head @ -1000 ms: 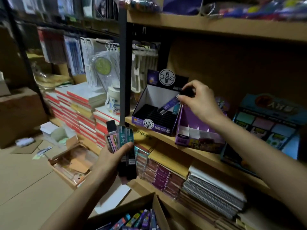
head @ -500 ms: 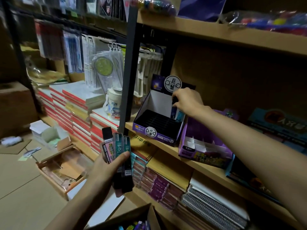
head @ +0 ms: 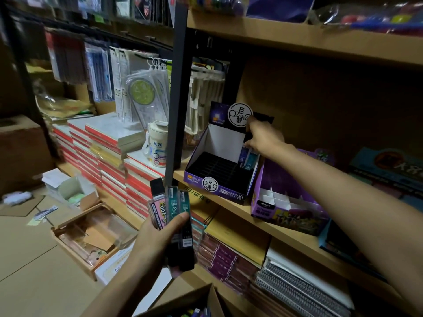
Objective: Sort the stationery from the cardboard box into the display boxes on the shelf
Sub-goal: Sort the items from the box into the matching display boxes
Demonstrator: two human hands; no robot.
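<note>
**A:** Packs?
**B:** A fanned bunch of packs, gripped in the left hand with the thumb across them. They are off the shelf edge, above the cardboard box. More stand in the display box, back right corner.

**A:** Right hand?
**B:** The right hand is over that corner, fingers bent down. Cannot tell whether it grasps anything. A purple box sits just beside.

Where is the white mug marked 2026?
In the head view, the white mug stands left of centre on a notebook stack, just left of the black shelf post.
</note>
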